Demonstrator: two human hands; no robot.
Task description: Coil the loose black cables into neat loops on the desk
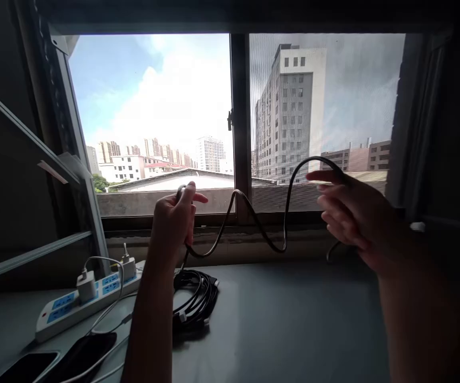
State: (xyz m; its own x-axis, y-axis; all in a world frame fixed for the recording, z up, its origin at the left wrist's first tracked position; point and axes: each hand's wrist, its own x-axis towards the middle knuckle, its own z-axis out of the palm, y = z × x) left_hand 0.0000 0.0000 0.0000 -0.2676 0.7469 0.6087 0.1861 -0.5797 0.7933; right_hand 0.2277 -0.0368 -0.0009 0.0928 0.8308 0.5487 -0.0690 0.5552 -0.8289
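Observation:
A black cable point(249, 205) hangs in wavy bends between my two hands, above the table and in front of the window. My left hand point(176, 215) is closed around one stretch of it, the thumb pressed on top. On the right, my right hand point(350, 213) grips the cable between thumb and fingers, and a short length hangs out below that hand. Beneath my left hand, a coiled bundle of black cables point(198, 300) with light-coloured connectors lies on the table, partly covered by my left forearm. Whether the held cable joins that bundle is hidden.
A white power strip point(42, 324) with blue sockets and two plugged-in chargers point(86, 284) sits at the left. Near it lie a phone point(26, 367), a dark pouch-like item point(82, 356) and white cords. Metal frame bars point(82, 154) stand left of the window. The grey table point(278, 319) runs below the sill.

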